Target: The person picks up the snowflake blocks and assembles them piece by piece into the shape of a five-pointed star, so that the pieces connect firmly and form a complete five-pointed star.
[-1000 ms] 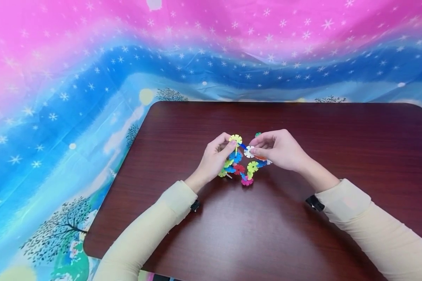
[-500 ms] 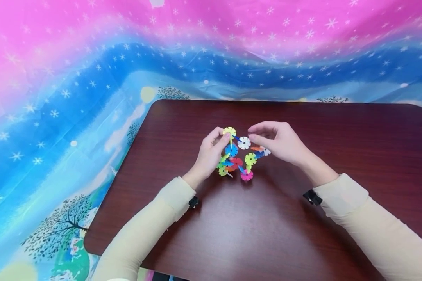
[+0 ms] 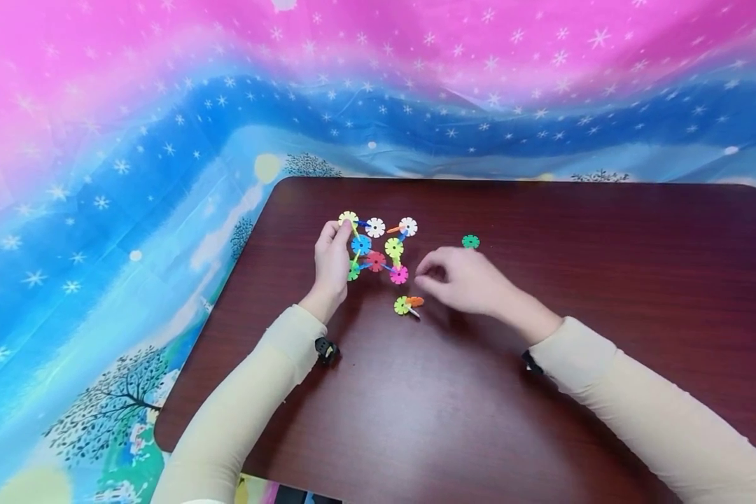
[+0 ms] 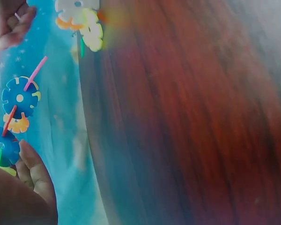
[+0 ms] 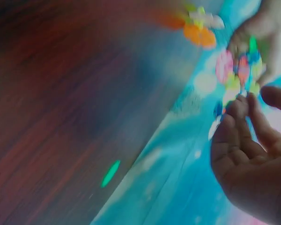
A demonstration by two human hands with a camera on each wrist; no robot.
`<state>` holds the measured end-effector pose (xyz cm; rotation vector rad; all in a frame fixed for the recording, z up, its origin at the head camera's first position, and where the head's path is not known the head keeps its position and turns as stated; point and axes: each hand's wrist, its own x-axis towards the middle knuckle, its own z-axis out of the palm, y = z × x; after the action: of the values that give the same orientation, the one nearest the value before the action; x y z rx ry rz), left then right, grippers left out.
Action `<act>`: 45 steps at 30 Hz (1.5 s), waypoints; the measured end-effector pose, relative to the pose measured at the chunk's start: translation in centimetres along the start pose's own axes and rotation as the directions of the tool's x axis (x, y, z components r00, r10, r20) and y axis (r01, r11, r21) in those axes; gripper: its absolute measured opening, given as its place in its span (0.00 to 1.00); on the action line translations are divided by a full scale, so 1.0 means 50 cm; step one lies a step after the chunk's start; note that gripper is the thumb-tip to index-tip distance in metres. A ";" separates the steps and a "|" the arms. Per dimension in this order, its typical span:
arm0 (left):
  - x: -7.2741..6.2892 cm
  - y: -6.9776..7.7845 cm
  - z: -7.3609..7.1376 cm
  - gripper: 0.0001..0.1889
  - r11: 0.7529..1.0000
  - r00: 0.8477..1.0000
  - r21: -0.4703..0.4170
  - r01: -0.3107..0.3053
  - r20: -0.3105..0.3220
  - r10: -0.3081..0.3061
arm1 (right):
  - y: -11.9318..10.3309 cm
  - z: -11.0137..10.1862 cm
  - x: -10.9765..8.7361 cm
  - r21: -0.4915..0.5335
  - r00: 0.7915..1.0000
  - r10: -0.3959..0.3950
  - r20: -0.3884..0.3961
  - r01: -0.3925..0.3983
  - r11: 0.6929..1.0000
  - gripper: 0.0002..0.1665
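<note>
My left hand [image 3: 332,260] grips a joined chain of notched plastic snowflake discs, thumb on its yellow disc [image 3: 348,220]. The chain hangs above the table, with a white disc [image 3: 375,227], a blue disc [image 3: 361,245], a red disc [image 3: 376,262] and a pink disc [image 3: 399,274] among its parts. A second white disc [image 3: 408,226] tops its right side. Just right of the pink disc is my right hand [image 3: 463,280], fingers loosely bent around nothing. In the right wrist view, its fingers [image 5: 246,136] partly cover the chain.
On the table below the chain lies a small joined cluster [image 3: 403,305] of yellow-green, orange and white discs. A single green disc [image 3: 470,241] lies farther back, beyond my right hand. The brown table [image 3: 416,420] ends at a printed snowflake cloth [image 3: 378,105].
My right hand has let go of the white disc and moved down. My left hand has carried the chain leftward and up, apart from the small cluster. The green disc shows fully.
</note>
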<state>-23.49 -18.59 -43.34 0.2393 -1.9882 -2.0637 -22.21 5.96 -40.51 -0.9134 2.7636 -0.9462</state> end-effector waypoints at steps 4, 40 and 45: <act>0.009 -0.004 -0.003 0.16 0.999 0.999 -0.027 0.029 -0.012 -0.030 | -0.025 0.042 0.016 -0.178 0.990 0.034 0.140 -0.009 0.984 0.15; -0.010 0.002 0.022 0.25 0.980 0.951 -0.043 0.196 0.253 -0.179 | 0.048 0.013 -0.024 0.166 0.912 -0.040 0.408 -0.031 0.986 0.23; -0.012 0.000 0.025 0.31 0.976 0.944 -0.024 0.218 0.260 -0.204 | 0.053 0.005 -0.035 0.053 0.886 -0.090 0.456 0.074 0.996 0.26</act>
<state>-23.28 -17.23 -43.34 0.1903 -2.1332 -2.3850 -22.08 8.48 -42.46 -1.0914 2.3172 -0.6746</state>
